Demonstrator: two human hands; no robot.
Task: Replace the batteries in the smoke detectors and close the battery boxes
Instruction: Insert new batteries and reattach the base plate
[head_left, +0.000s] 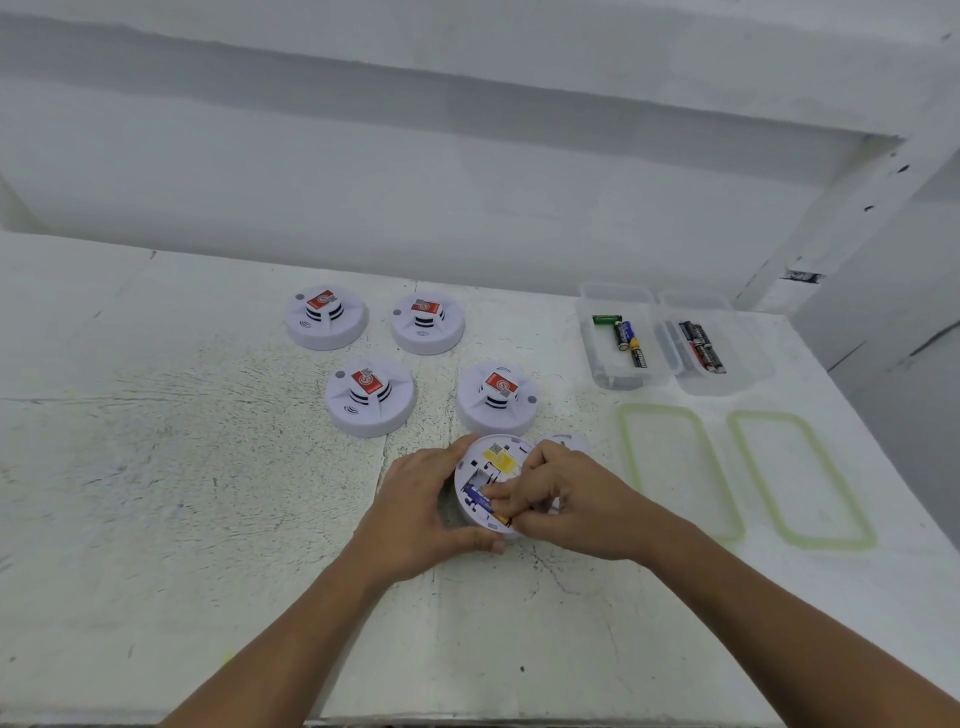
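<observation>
A white smoke detector (493, 457) lies upside down in the middle of the table, its battery box open and a yellow label showing. My left hand (415, 514) grips its left rim. My right hand (561, 499) pinches a battery (503, 519) with a gold end at the box's front edge. A blue battery (477, 496) sits in the box beside it. A round white cover (566, 442) lies just behind my right hand, partly hidden.
Several more detectors (370, 397) with red labels stand upright behind. At the back right, one clear tub (597, 358) holds loose batteries and another tub (737, 379) holds black ones. Two green-rimmed lids (631, 452) lie in front of them.
</observation>
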